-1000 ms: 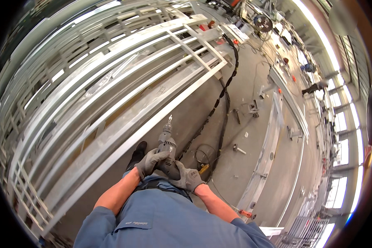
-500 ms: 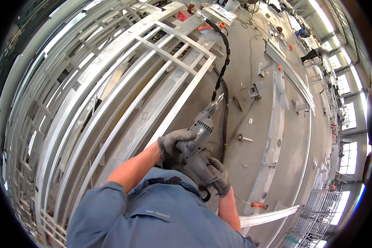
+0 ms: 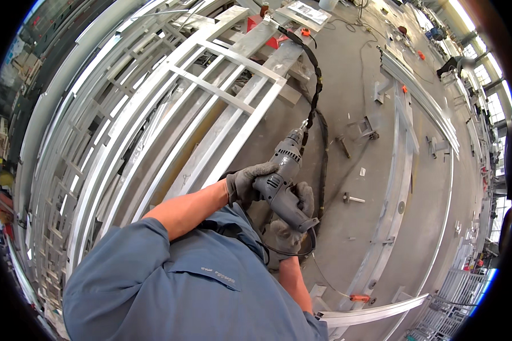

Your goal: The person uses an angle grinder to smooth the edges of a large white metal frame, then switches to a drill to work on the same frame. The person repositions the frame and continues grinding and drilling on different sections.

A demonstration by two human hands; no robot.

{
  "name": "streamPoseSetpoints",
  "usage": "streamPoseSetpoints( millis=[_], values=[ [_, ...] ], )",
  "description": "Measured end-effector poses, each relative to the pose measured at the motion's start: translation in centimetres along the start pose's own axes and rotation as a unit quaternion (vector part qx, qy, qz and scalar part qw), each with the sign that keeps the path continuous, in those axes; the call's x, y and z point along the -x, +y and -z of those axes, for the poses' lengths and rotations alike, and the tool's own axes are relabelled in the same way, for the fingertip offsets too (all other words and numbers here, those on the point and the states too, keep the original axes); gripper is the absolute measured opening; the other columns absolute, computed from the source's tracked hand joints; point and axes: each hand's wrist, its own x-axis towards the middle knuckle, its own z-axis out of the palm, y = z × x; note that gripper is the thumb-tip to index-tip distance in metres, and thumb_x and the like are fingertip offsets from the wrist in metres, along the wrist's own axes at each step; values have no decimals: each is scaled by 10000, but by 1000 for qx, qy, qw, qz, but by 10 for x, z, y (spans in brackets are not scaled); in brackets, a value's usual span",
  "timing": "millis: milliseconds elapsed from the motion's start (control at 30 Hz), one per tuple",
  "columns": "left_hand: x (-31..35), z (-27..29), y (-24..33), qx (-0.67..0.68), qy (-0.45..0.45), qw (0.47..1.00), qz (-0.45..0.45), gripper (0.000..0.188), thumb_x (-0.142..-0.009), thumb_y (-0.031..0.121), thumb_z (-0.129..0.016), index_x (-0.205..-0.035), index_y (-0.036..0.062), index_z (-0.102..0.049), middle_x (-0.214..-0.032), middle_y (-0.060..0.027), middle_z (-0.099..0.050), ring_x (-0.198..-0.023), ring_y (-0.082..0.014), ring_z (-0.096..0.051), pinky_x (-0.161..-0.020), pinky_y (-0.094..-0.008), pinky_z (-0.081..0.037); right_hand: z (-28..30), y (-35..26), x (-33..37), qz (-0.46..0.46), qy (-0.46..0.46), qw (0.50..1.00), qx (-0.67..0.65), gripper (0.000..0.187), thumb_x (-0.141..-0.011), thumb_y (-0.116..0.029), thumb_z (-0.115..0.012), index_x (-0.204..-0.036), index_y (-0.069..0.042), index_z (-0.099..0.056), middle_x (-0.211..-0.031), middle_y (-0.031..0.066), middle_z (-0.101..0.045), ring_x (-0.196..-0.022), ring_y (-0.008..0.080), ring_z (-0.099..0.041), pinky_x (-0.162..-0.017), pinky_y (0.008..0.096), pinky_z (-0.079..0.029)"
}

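A grey power drill [image 3: 288, 161] is held in front of my body, its bit end pointing away. My left hand [image 3: 249, 181], in a grey work glove, is closed around the drill's body from the left. My right hand [image 3: 287, 236], gloved too, is wrapped around the drill's handle, with fingers showing on its far right side. A black cord loops from the handle end beside my right wrist. Just left of the drill lies a silver metal frame [image 3: 246, 129] with rails and crossbars. The drill's tip overlaps a black wrapped cable [image 3: 317, 85] in view; whether they touch I cannot tell.
On the floor to the right are a hammer [image 3: 355, 199], an angled metal bracket [image 3: 365, 129] and an orange-handled tool [image 3: 358, 298]. A long metal beam [image 3: 388, 227] runs beyond them. Stacked silver frames fill the left. A white board [image 3: 304, 14] sits at the far end.
My right hand has shifted on the handle, its fingers now curled round the far side. The drill has tilted slightly, its handle showing more. My view has turned a little to the left.
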Motion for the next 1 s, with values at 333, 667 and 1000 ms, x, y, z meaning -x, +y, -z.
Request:
streamPoseSetpoints(
  millis=[333, 667, 1000],
  values=[
    [-23, 4, 61, -71, -18, 996, 50, 529, -1077, 444, -495, -1440, 60, -534, -1314, -100, -654, -1206, -209, -629, -1047, -373, -504, -50, -22, -94, 29, 109, 985, -128, 318, -899, -31, -727, -1180, -33, -578, -1295, 125, -625, -1249, 262, -576, -1107, 388, -426],
    [-14, 111, 165, -491, 16, 867, -79, 674, -982, 220, -689, -1564, 53, -394, -1430, -104, -571, -1277, -167, -555, -1071, -352, -471, -159, 112, -182, 42, 12, 998, 49, 252, -758, 48, -760, -953, -87, -677, -1064, 101, -705, -1071, 288, -669, -948, 387, -525],
    [-27, 275, 247, -747, 228, 574, -246, 508, -901, 304, -667, -1366, 109, -603, -1474, -186, -537, -1400, -356, -475, -1192, -414, -357, -302, 197, -245, 171, -61, 978, 105, 221, -789, -66, -721, -1001, -108, -677, -1109, 94, -705, -1202, 348, -640, -1065, 513, -444]
  ],
)
